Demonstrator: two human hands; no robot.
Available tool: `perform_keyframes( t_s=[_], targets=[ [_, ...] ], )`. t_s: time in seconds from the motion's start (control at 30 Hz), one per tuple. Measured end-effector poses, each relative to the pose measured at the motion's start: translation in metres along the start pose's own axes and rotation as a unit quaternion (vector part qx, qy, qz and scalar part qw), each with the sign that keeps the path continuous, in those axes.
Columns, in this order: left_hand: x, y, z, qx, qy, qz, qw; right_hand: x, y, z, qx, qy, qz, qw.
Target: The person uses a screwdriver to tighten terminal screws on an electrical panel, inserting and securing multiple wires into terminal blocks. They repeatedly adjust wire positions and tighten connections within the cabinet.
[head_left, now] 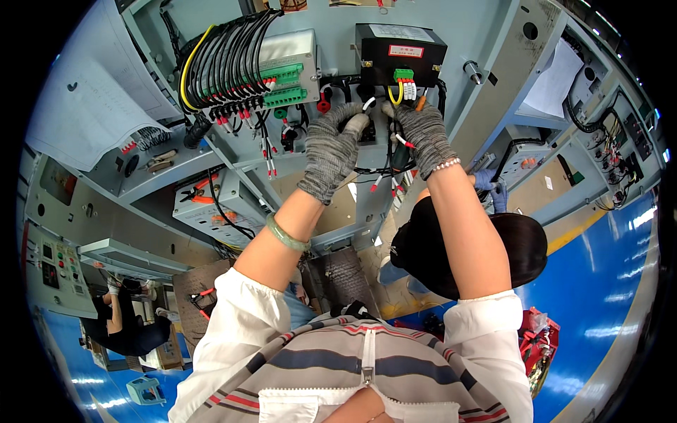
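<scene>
Both of my hands wear grey knitted gloves and work close together under a black box-shaped electrical module (400, 55). My left hand (333, 146) is closed, thumb against fingers, at a thin wire with a white sleeve (369, 104). My right hand (417, 134) is curled just below the module's green plug (403, 74), its fingertips near the same spot; what it pinches is hidden. An orange piece (422, 101) sticks up beside its fingers. Loose black wires with red and white sleeves (404, 142) hang across and below that hand. A yellow wire (395, 94) loops down from the plug.
Left of my hands is a terminal module (285, 70) with bundled black wires. Orange-handled pliers (201, 192) lie on a lower panel. A person's dark-haired head (511, 254) is close under my right forearm, with blue-gloved hands (491, 187) nearby. A red toolbox (539, 345) stands on the floor.
</scene>
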State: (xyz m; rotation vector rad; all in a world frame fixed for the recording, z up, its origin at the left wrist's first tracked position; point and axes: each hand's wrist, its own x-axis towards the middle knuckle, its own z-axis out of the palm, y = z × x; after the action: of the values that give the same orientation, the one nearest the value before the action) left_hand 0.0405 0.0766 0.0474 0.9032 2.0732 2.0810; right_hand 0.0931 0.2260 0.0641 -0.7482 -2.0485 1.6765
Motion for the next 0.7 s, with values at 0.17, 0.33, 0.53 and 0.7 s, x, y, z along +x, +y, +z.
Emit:
perform_keyframes(
  t_s=[0.17,0.33,0.53,0.7],
  targets=[
    [0.01,0.007,0.009,-0.113,-0.03,-0.103,0.988,-0.004,-0.001,0.004,0.069,0.006,0.005,0.998],
    [0.003,0.009,-0.001,-0.08,-0.065,0.003,0.995,0.002,0.002,0.001,0.016,0.027,-0.016,0.999],
    [0.016,0.035,-0.014,-0.007,-0.135,-0.068,0.988,-0.005,-0.004,0.0,-0.011,-0.001,0.007,1.0],
    [0.013,0.025,-0.014,-0.02,-0.112,-0.098,0.989,-0.005,-0.002,0.001,0.029,0.004,0.01,1.0]
  ],
)
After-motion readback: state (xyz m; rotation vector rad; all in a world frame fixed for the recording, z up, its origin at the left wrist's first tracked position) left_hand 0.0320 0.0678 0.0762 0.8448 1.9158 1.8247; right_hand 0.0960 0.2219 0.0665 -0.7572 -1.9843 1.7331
